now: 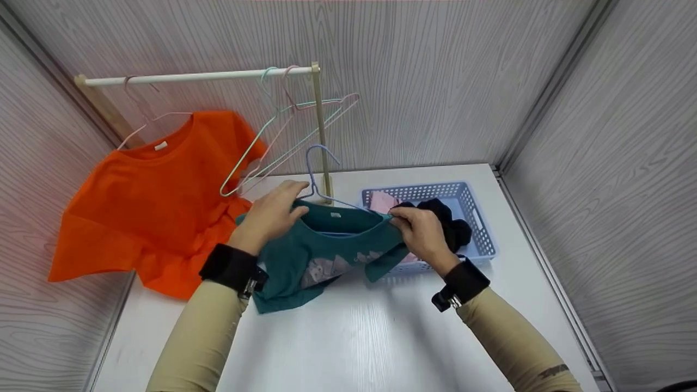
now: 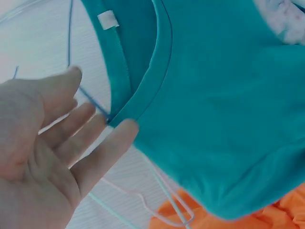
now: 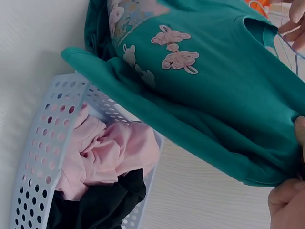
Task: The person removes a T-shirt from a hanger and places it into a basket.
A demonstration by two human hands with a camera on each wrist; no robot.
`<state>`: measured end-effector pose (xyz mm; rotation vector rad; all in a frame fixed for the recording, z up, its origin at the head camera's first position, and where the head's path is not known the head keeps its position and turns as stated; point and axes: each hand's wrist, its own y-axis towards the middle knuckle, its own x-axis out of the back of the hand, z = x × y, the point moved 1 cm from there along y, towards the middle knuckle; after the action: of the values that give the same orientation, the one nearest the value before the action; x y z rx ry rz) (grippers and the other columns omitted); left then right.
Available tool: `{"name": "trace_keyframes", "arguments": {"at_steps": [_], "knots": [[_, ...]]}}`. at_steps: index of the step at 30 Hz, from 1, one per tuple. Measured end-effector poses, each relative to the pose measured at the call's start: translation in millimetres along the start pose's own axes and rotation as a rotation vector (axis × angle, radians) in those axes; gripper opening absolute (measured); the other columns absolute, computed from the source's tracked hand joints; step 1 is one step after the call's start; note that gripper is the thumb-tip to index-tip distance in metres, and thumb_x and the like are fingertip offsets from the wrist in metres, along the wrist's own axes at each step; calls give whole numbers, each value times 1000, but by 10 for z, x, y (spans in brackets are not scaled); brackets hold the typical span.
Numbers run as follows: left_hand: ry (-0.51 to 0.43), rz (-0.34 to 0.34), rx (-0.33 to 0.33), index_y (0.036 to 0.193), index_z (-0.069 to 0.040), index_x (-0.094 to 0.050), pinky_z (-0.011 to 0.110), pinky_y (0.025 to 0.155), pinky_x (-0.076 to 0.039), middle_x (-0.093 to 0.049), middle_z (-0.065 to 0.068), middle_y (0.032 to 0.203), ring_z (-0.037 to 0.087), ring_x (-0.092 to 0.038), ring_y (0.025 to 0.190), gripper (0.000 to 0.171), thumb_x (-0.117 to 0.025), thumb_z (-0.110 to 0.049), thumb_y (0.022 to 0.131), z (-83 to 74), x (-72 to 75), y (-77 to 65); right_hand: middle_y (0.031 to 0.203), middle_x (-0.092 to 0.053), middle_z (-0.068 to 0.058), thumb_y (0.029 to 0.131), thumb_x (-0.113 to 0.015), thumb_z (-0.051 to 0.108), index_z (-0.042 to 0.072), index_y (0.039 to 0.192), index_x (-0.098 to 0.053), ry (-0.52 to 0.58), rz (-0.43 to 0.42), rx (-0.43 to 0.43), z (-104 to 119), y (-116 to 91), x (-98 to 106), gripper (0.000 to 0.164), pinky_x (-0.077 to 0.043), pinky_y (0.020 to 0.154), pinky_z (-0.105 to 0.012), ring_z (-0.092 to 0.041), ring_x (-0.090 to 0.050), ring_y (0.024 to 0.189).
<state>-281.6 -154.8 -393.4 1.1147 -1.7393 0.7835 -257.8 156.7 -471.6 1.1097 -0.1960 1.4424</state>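
Sleeves [image 1: 201,332] | right fingers [image 1: 404,213]: green shirt [image 1: 348,245] | basket [image 1: 435,190]: pink cloth [image 3: 128,148], black cloth [image 3: 105,205]

Teal shirt [image 1: 288,261]: smooth matt cloth; rabbit motifs [image 3: 180,61] look fabric-like. Left, orange shirt [image 1: 174,196]: matt cloth, wrinkled. Blue hanger [image 1: 312,182]: smooth, plastic-looking. Right, basket [image 1: 484,239]: smooth perforated plastic. Tabletop [image 1: 348,348]: fine wood grain, slight sheen. Far wall [image 1: 414,81]: wood-grain panel, matt.
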Motion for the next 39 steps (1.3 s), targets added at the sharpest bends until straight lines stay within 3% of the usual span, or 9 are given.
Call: {"name": "trace_keyframes", "arguments": {"at_steps": [3, 6, 11, 19, 26, 33, 39], "knots": [[-36, -44, -42, 126, -10, -58, 44, 97, -50, -63, 10, 117, 27, -59, 106, 31, -51, -27, 102, -9, -29, 40, 101, -75, -8, 94, -63, 14, 7, 104, -74, 13, 8, 5, -7, -7, 6, 16, -58, 80, -37, -22, -72, 91], [-168, -39, -65, 112, -13, -64, 38, 84, -53, -65, 6, 97, 24, -57, 88, 21, -52, -26, 101, -18, -32, 26, 101, -75, -7, 94, -64, 14, 7, 105, -75, 28, 23, -5, -13, -13, 17, 17, -58, 78, -36, -20, -72, 90], [-304, 34, -61, 115, -14, -64, 34, 82, -56, -66, 5, 98, 21, -59, 87, 24, -52, -29, 101, -29, -39, -25, 100, -76, -7, 93, -66, 14, 8, 103, -76, 46, 42, -6, -25, -16, 53, 16, -58, 74, -34, -18, -72, 87], [-203, 74, -52, 102, -11, -56, 29, 71, -45, -53, 5, 81, 20, -53, 78, 21, -44, -29, 104, 121, -46, -144, 98, -75, -10, 94, -64, 13, 6, 101, -76, -40, 78, -20, -224, -78, 170, 15, -58, 73, -35, -22, -72, 84], [-170, 102, -36, 107, -12, -57, 29, 71, -46, -52, 5, 81, 21, -54, 80, 24, -44, -32, 104, 218, 26, -242, 99, -75, -11, 95, -62, 11, 6, 101, -75, -62, 137, -87, -455, -168, 232, 15, -58, 76, -38, -25, -71, 88], [-178, 82, -35, 106, -9, -58, 29, 68, -45, -53, 5, 81, 21, -53, 78, 25, -44, -30, 104, 213, 108, -257, 96, -75, -11, 95, -62, 13, 6, 100, -75, -46, 96, -81, -360, -109, 181, 15, -58, 73, -38, -24, -71, 84], [-179, 51, -38, 103, -9, -58, 29, 67, -45, -54, 5, 81, 21, -52, 77, 25, -45, -30, 104, 143, 172, -256, 89, -73, -10, 96, -61, 15, 7, 102, -73, -54, 65, -151, -210, -71, 43, 15, -54, 67, -35, -20, -67, 75]]}}
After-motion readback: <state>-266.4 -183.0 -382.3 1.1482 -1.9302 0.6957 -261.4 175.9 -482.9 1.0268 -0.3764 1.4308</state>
